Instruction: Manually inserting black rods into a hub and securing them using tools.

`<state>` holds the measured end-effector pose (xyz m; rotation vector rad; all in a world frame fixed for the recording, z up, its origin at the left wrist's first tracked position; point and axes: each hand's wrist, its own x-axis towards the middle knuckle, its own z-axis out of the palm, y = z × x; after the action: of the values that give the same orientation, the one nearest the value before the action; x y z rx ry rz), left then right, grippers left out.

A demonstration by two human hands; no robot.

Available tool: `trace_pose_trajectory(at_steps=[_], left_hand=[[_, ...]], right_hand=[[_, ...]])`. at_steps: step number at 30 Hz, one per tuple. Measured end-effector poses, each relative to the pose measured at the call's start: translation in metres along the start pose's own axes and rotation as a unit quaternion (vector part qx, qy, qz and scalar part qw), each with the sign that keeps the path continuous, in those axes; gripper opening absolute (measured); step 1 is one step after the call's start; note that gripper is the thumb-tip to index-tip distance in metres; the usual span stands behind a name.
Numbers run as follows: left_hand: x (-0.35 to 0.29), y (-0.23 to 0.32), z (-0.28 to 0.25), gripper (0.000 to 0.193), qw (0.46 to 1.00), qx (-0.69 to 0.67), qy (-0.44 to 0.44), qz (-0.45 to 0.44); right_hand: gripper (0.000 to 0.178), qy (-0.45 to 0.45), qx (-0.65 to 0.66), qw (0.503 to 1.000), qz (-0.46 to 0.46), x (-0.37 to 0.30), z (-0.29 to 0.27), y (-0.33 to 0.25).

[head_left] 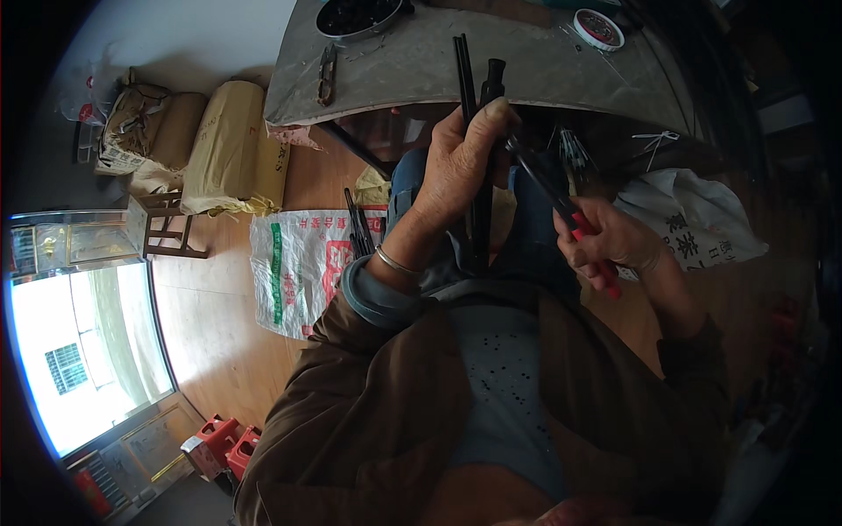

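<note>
My left hand (454, 171) is wrapped round a bundle of long, thin black rods (466, 70), thumb on top, held upright over my lap at the table's near edge. One piece ends in a thicker black knob, and the lower ends hang between my knees. My right hand (610, 241) grips a red-handled tool (542, 180) with a long dark metal front. Its tip points up and left, meeting the rods just below my left thumb. I cannot make out whether the tool is pliers or a screwdriver, and the exact contact point is partly hidden.
On the grey table (403, 74) lie snips (327, 77), a pan (355, 35) of small black parts and a round white dish (599, 29). More black rods (358, 223) rest on a printed sack (294, 272) at left. Wrapped bundles (224, 149) and a wooden stool (167, 228) stand beyond.
</note>
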<state>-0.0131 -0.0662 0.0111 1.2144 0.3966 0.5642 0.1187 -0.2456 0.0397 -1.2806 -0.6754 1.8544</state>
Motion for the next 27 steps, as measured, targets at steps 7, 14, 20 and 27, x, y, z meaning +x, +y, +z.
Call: trace_pose_trajectory(at_steps=[7, 14, 20, 27], left_hand=[[-0.002, -0.006, -0.016, 0.049, 0.999, -0.039, 0.009, -0.007], [-0.003, -0.011, -0.011, 0.054, 1.000, -0.025, 0.009, 0.009], [-0.005, -0.010, -0.014, 0.051, 0.999, -0.038, 0.022, 0.009], [-0.007, -0.007, 0.000, 0.032, 0.997, -0.070, -0.024, 0.004]], right_hand=[[0.024, 0.199, -0.252, 0.932, -0.166, 0.000, 0.002, -0.002], [0.024, 0.032, -0.093, 0.995, 0.002, 0.001, 0.010, 0.002], [0.019, 0.228, -0.326, 0.888, -0.232, -0.004, 0.011, -0.002], [0.015, -0.044, 0.026, 0.998, -0.023, -0.020, 0.000, 0.012]])
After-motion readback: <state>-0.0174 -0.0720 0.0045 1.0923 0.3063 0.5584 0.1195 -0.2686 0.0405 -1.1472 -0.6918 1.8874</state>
